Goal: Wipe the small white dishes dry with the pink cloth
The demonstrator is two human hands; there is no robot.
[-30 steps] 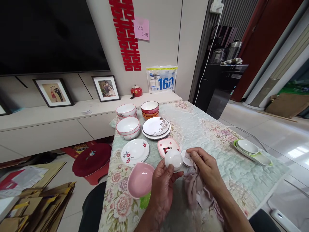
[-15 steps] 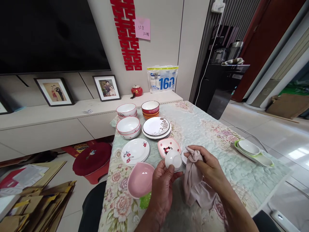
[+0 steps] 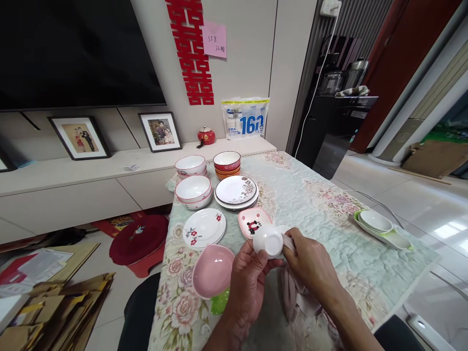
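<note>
I can't see inside the small white bowl (image 3: 267,241); my right grip (image 3: 309,256) hides part of the cloth (image 3: 290,295), and the television (image 3: 73,53) runs past my view's upper and left edges.

Head view, 1 camera, worn by the person. From where I stand: lens above and behind the left hand (image 3: 250,277) and right hand (image 3: 310,259), facing forward and down, close to both. Coverage runs beyond the hands across the table (image 3: 288,183) to the wall (image 3: 248,68), with floor (image 3: 427,207) to either side of them.
</note>
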